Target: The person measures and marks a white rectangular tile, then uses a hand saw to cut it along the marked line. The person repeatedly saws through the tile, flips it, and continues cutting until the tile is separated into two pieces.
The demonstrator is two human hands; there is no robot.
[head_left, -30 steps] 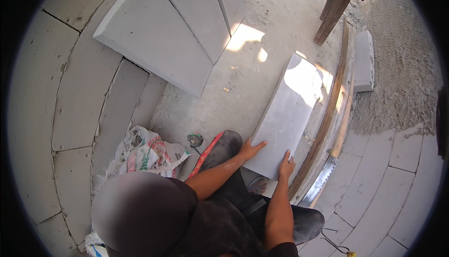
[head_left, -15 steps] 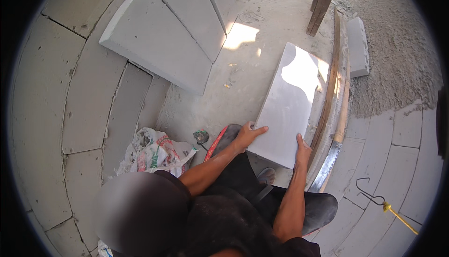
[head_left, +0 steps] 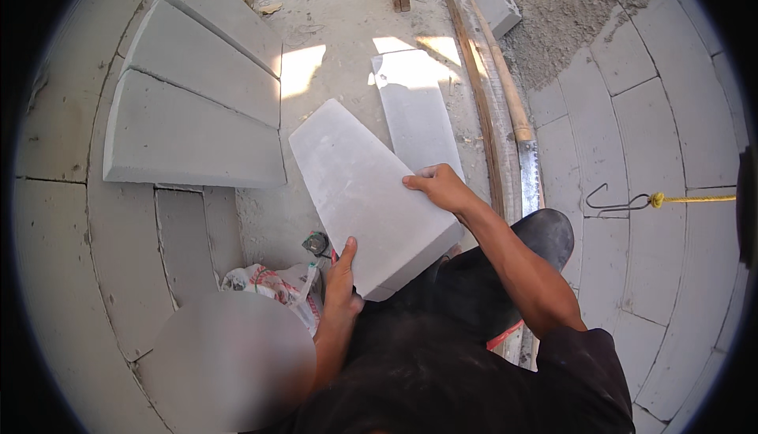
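A pale grey aerated concrete block (head_left: 363, 189) is in both my hands, tilted over my knees with its far end angled left. My left hand (head_left: 343, 276) grips its left edge near the close end, thumb on the top face. My right hand (head_left: 438, 187) grips the opposite edge, thumb also on top; the undersides of both hands are hidden. Past the held block, a second similar block (head_left: 418, 110) lies flat on the floor, partly covered by it and sunlit at its far end.
Several large blocks (head_left: 197, 134) stand side by side at the left. A white sack (head_left: 276, 284) and a small dark round object (head_left: 316, 243) are near my left knee. Long timber (head_left: 474, 78) and a saw blade (head_left: 530, 173) lie at right, beside a metal hook (head_left: 616, 203) on yellow rope.
The held block has swung left and turned, its far end now pointing left. The block on the floor beyond it now shows. My view has shifted, and my right forearm reaches further across.
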